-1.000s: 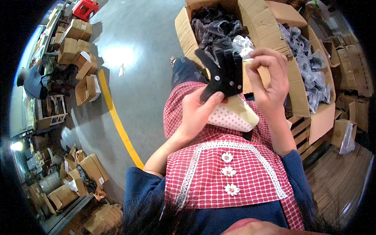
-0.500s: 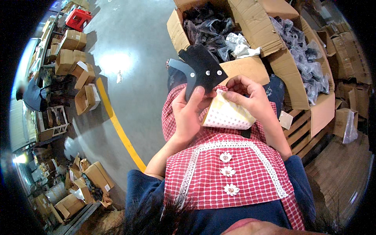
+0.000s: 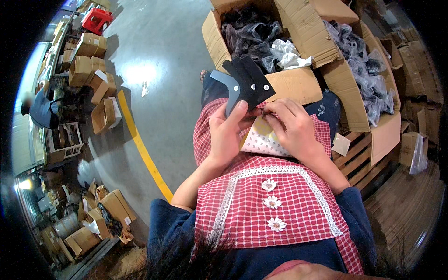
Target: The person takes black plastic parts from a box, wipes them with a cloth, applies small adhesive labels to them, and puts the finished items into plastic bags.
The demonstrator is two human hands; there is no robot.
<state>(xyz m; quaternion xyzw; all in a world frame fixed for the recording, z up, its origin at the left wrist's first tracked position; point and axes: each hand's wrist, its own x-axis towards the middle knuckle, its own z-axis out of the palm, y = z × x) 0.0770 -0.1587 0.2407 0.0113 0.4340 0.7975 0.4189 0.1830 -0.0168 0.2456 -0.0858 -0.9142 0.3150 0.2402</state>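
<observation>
My left hand (image 3: 225, 130) is closed round the lower end of several fanned-out flat black pieces (image 3: 247, 79), its thumb on top. The leftmost piece is bent and looks blue-grey in the light. A row of small round white stickers runs across them. Just below hangs a white sticker sheet (image 3: 261, 143) with small printed marks and a yellowish patch, bent over my lap. My right hand (image 3: 296, 128) pinches at the sheet's upper edge, close to my left fingertips. It covers the sheet's right part, and what lies between its fingertips is hidden.
Ahead, an open cardboard box (image 3: 213, 39) holds dark items in clear plastic bags; another such box (image 3: 347, 95) stands right, over a wooden pallet (image 3: 357, 161). A yellow floor line (image 3: 142, 144) runs at left, past more cartons (image 3: 88, 70). A person (image 3: 42, 109) is at far left.
My right hand has shifted left and up along the sheet, its fingertips now nearer my left hand and covering more of the sheet. The black pieces sit slightly further right and are fanned a little wider.
</observation>
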